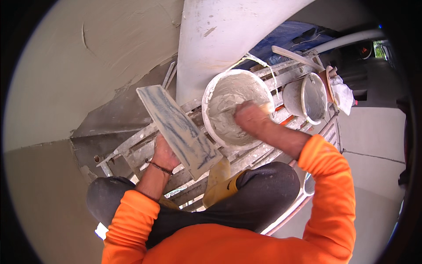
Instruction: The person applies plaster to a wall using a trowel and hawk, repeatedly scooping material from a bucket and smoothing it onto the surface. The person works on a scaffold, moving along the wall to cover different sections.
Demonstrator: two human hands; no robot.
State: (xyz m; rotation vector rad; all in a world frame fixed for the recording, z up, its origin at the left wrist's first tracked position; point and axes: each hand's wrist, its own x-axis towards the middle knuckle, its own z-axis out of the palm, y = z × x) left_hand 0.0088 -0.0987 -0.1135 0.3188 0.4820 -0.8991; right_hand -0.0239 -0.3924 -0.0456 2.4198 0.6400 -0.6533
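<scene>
My left hand (165,152) grips a flat rectangular plaster board (178,125) from below; its grey, smeared face tilts up toward me. My right hand (249,116) reaches into a white bucket (211,94) of grey plaster and is closed around a tool whose pale handle end (266,107) shows; the rest of the tool is hidden by the hand. The bucket stands on a plaster-spattered metal scaffold platform (145,145). Both sleeves are orange. I crouch on the platform, dark trousers and a yellow boot (222,187) below me.
A second, smaller bucket (307,99) stands to the right of the first, with a white cloth (343,97) beside it. A plastered wall (88,57) rises on the left and a white column (220,35) ahead. The floor lies far below on the right.
</scene>
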